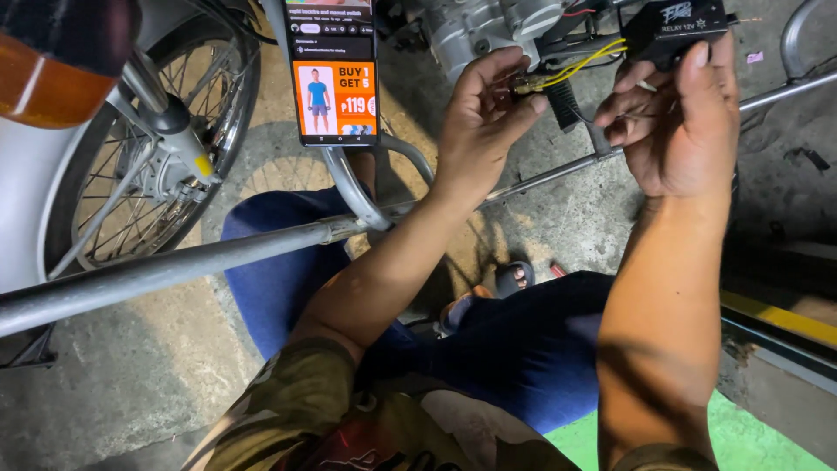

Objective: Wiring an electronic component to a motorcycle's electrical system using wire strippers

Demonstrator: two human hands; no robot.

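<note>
My left hand pinches a small connector at the end of yellow wires. Those wires run up and right to a small black relay box, which my right hand grips from below with the thumb pressed on its side. Both hands are raised close together under a motorcycle engine. A thin dark wire loops between my hands.
A long grey metal bar crosses from lower left to upper right beneath my forearms. A spoked wheel stands at left. A phone with a lit screen is propped above the bar. My knees in blue trousers and a sandalled foot rest on concrete.
</note>
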